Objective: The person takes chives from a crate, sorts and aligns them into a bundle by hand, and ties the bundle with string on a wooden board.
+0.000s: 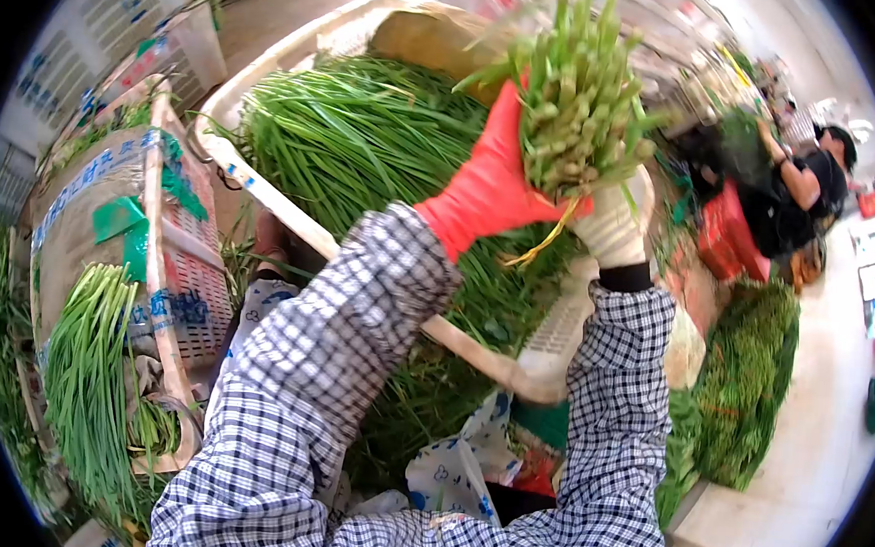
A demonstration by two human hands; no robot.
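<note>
A thick bunch of green stalks (583, 107) is held up over the crate, its cut ends turned toward me. My left hand (494, 172), in a red rubber glove, wraps the bunch from the left. On its lower right side is my right hand (616, 224) in a whitish glove, closed against the stalks with its fingertips partly hidden. A thin yellow tie (545, 240) dangles from the bunch between the two hands. Below them, long thin green leaves like chives (366, 139) fill a large white plastic crate (287, 199).
To the left, a tilted crate (184, 248) with a cloth bears a bundle of chives (91, 373). Heaped green bundles (746, 383) lie at the right. Beyond them a person (804, 186) works near a red basket (730, 236). Stacked white crates (103, 12) stand at the upper left.
</note>
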